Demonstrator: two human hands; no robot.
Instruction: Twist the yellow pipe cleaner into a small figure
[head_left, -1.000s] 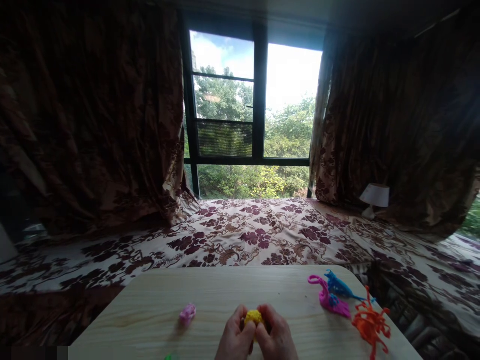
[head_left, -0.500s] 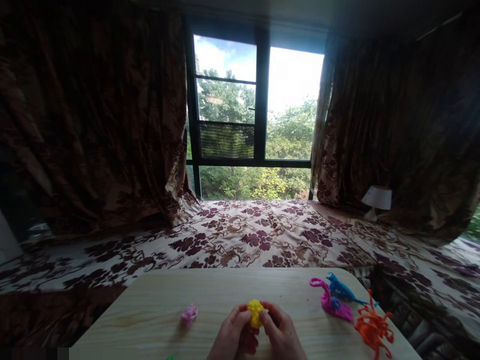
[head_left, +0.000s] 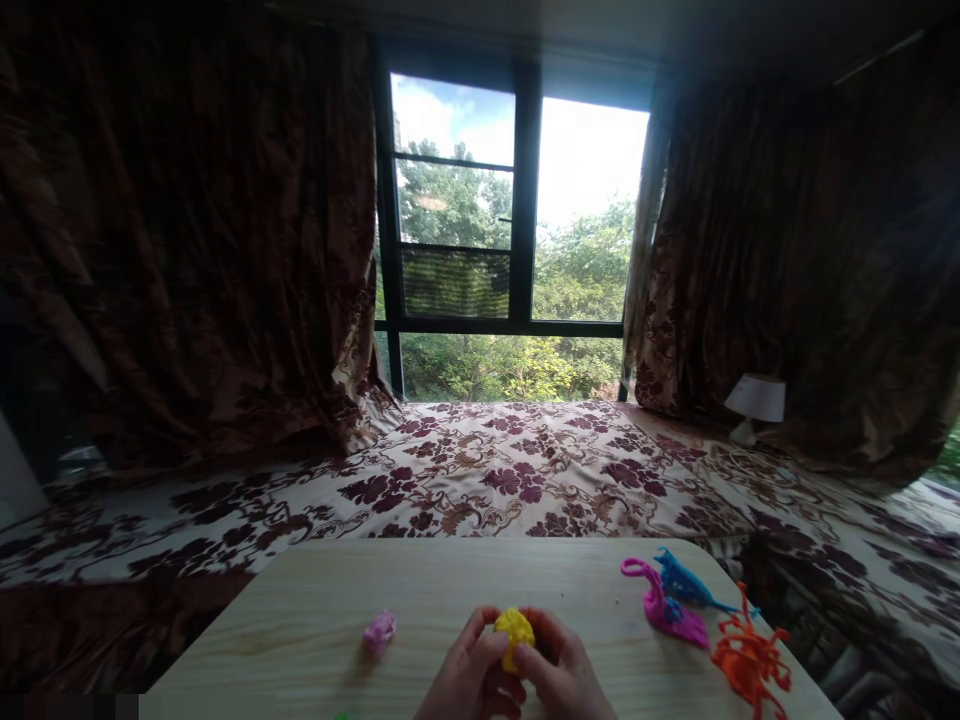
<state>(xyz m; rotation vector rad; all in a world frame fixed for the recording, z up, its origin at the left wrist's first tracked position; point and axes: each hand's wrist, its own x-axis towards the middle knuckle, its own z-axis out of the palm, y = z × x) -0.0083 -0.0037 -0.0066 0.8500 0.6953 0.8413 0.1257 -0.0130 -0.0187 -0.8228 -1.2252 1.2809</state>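
Note:
A lump of yellow modelling clay (head_left: 514, 632) is pinched between both hands above the front of the table. My left hand (head_left: 466, 668) grips its left side, with the thumb lying across the near face. On the other side, my right hand (head_left: 561, 668) presses it with thumb and curled fingers. The lump looks rounded and bumpy; its underside is hidden by the fingers. To the left, a pink crumpled lump (head_left: 380, 632) rests on the wood, apart from the hands.
The pale wooden table (head_left: 300, 600) carries a magenta curled clay figure (head_left: 667, 612), a blue one (head_left: 684, 580) and an orange many-limbed one (head_left: 750, 655) at the right. A green bit (head_left: 342, 716) shows at the front edge. Beyond lie a flowered cloth (head_left: 517, 480) and a white lamp (head_left: 756, 398).
The yellow lump has turned slightly and sits a little lower in the picture, and the thumbs have shifted on it. Both hands keep hold of it.

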